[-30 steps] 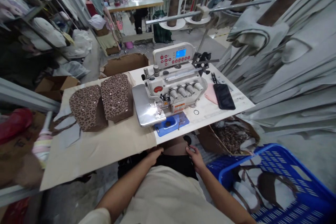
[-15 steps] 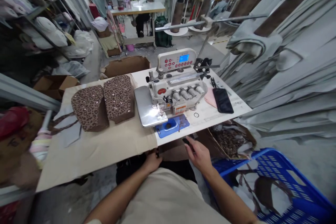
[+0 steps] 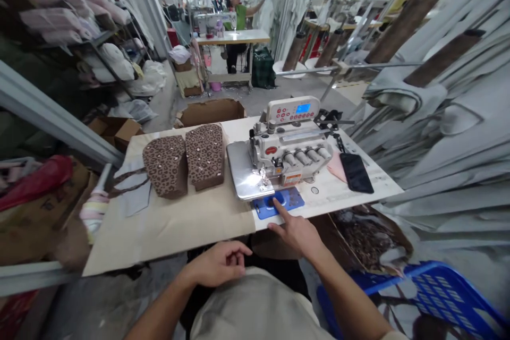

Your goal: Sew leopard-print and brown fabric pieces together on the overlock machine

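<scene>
My right hand (image 3: pixel 297 232) reaches over the table's front edge, thumb and index finger apart. Its index fingertip touches a small dark piece (image 3: pixel 271 201) in the recess of a blue plate (image 3: pixel 262 211). My left hand (image 3: pixel 219 264) hovers over my lap with the index finger extended and the other fingers loosely curled; nothing shows in it. Behind the plate stands a white overlock sewing machine (image 3: pixel 274 150) with its lamp lit and a metal work plate (image 3: pixel 243 172). Two leopard-print sewn pieces (image 3: pixel 165 164) (image 3: pixel 205 155) stand on the beige-covered tabletop to the left.
A black phone (image 3: pixel 356 172) lies on pink cloth at the right. Below are a box of brown scraps (image 3: pixel 366 241) and a blue basket (image 3: pixel 442 287). Thread cones (image 3: pixel 295 52) stand behind. A person in green (image 3: pixel 241 16) sits at another machine.
My right hand has moved forward from the table edge onto the blue plate; the dark piece it pinched is now in the recess. My left hand has come up from beneath the edge. The view has shifted.
</scene>
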A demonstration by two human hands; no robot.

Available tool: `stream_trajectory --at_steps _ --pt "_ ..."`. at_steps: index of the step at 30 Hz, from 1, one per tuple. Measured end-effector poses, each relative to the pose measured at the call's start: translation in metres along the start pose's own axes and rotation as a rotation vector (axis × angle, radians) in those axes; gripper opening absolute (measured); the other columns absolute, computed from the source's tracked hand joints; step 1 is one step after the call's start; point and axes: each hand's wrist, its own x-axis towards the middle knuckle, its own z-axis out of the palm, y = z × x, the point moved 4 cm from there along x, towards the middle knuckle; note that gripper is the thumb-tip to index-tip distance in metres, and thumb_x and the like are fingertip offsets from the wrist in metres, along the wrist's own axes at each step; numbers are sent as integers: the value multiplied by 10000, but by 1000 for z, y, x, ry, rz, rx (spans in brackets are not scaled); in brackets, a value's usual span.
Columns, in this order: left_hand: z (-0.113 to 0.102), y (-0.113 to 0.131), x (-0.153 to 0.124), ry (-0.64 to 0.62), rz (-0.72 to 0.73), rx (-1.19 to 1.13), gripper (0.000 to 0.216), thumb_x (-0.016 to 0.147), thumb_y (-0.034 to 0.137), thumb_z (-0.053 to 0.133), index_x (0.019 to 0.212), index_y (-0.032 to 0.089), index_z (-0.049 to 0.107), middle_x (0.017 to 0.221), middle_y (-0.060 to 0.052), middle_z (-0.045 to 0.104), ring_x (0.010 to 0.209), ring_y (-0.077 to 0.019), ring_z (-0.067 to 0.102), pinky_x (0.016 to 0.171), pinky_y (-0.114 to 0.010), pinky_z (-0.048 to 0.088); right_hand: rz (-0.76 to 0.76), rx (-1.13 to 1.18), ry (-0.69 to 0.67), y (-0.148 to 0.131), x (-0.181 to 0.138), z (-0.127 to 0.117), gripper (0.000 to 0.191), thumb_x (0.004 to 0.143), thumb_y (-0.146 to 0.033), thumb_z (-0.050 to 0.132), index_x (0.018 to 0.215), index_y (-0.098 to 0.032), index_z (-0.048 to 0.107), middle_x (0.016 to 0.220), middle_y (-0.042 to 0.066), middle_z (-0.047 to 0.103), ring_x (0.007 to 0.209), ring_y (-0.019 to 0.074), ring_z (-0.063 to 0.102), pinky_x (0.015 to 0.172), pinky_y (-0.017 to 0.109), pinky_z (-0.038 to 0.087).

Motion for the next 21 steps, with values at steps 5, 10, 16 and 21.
stream_trajectory --at_steps 5,10,16,21 --pt "-96 37 -45 656 205 369 281 924 387 600 1067 181 726 865 -33 685 783 -162 605 737 -272 497 2 -10 5 -4 -1 6 704 1008 -580 527 1603 -222 415 782 172 791 723 368 773 653 369 503" --pt "-183 53 -71 1236 111 842 198 960 281 546 961 178 714 1004 -104 697 1018 -255 630 965 -390 496 -23 -31 87 -6 -3 24 569 993 -518 540 1484 -233 583 693 162 771 635 377 756 583 370 480" --pt "-219 55 -58 1112 -278 978 164 965 200 541 952 169 701 1081 -160 676 1082 -325 623 948 -438 477 -382 247 257 -40 -5 21 306 1022 -339 451 1119 -280 735 818 84 792 672 273 751 583 314 484" --pt "-206 69 -60 1198 -187 830 266 1005 147 416 1100 141 664 1011 -141 719 982 -269 666 916 -394 493 -731 531 379 -97 -10 -3 213 1025 -289 516 839 -248 612 733 38 680 641 199 658 598 283 497"
